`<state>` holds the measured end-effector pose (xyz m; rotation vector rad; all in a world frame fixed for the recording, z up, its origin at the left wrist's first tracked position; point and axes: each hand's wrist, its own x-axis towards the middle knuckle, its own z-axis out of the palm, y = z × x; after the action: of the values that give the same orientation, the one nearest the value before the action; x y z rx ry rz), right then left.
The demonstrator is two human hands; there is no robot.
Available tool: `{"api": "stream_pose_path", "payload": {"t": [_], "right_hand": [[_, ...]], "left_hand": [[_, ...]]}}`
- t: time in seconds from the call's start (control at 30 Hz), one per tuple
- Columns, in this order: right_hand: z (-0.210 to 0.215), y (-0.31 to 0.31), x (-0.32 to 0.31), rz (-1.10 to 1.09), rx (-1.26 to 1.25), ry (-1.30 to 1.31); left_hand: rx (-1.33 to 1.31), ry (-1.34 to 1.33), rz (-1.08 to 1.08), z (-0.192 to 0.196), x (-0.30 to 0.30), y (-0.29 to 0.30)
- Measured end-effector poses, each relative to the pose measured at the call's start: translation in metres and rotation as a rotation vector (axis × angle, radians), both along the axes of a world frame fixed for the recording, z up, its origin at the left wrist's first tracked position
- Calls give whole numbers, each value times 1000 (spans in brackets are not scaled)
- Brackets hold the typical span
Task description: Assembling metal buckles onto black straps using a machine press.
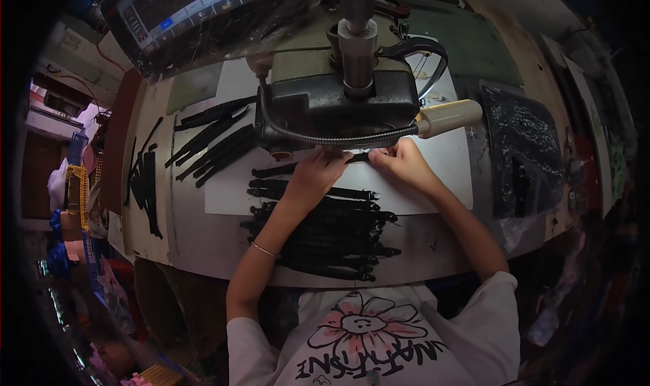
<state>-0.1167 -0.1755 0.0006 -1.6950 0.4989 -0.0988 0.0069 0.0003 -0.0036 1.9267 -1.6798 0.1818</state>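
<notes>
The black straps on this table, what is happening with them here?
A person sits at a work table in front of a press machine. The left hand and right hand together hold one black strap at the machine's base. A pile of straps lies between the forearms, and more straps lie to the left.

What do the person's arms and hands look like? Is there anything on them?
Both forearms are bare. Short white sleeves end above the elbows. The left arm wears a thin silver bangle near the wrist. The left hand and right hand wear no gloves.
</notes>
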Motion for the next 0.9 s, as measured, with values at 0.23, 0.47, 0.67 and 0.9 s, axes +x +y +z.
{"api": "stream_pose_path", "payload": {"t": [0.23, 0.47, 0.67, 0.9], "right_hand": [[-29, -22, 34, 3, -479, 121], [-7, -18, 39, 54, -423, 316], [13, -14, 41, 92, -302, 253], [-2, -13, 43, 31, -10, 225]], "left_hand": [[-2, -307, -17, 5, 13, -4], [9, -371, -119, -4, 24, -6], [-1, -373, -62, -15, 26, -4], [-91, -319, -78, -13, 22, -9]]}}
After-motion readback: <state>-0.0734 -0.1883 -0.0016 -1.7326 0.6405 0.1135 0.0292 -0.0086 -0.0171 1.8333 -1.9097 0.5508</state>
